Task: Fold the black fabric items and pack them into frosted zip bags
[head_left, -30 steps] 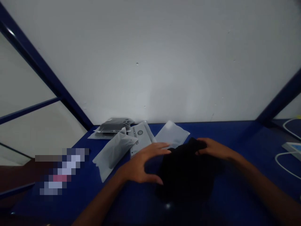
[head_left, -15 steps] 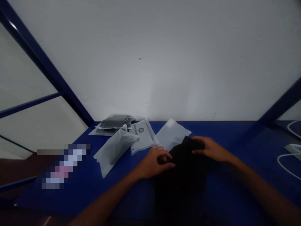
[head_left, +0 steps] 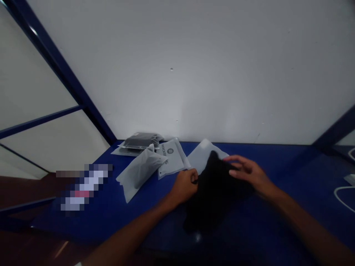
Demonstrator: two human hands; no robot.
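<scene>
A black cloth [head_left: 216, 192] hangs bunched over the front part of the blue table, its folds lost in the dark. My left hand [head_left: 186, 184] is closed on its left edge, fingers curled in. At the cloth's upper right is my right hand [head_left: 246, 173], its fingers apart and the fingertips touching the fabric. Behind the cloth lies a frosted plastic bag [head_left: 203, 153], partly covered by it.
Left of the hands lie a frosted bag [head_left: 141, 170], a printed bag [head_left: 172, 159] and stacked bags with dark contents [head_left: 142, 141]. A blurred patch [head_left: 88, 186] covers the table's left side. White cable [head_left: 344, 197] at far right.
The cloth's top has become a narrow peak and its lower end has swung up. My left hand has closed at its edge; my right hand's fingers have spread. The view has shifted slightly.
</scene>
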